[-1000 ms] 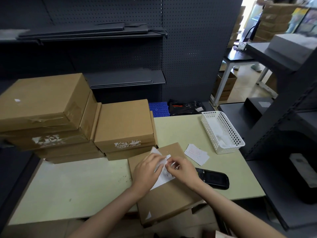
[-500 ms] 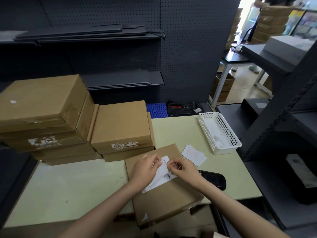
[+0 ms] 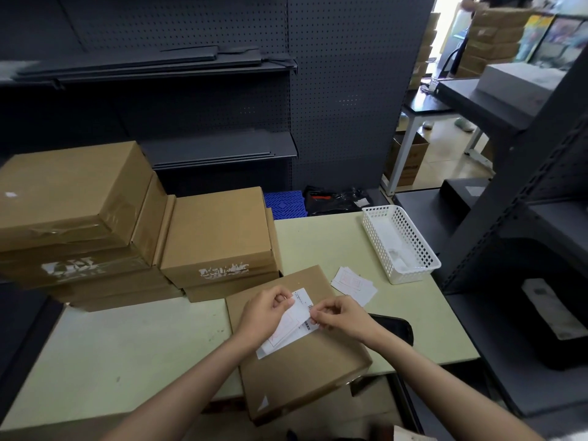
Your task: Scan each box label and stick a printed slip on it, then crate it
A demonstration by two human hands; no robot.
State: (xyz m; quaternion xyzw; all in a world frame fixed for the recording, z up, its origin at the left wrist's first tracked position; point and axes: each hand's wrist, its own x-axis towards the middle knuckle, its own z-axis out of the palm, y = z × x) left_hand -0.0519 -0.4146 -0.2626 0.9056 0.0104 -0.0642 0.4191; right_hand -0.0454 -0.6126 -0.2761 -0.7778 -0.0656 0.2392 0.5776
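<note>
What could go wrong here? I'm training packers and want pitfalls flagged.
The box overhangs the table edge, so pressing down may tip it. The slip, pinched by left hand and right hand, lies askew and may stick crooked. The right forearm could nudge the scanner.

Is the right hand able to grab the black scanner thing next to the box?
Probably yes. The black scanner lies on the table just beside the right hand, nothing covering it. But that hand is pinching the slip, so it must let go first.
</note>
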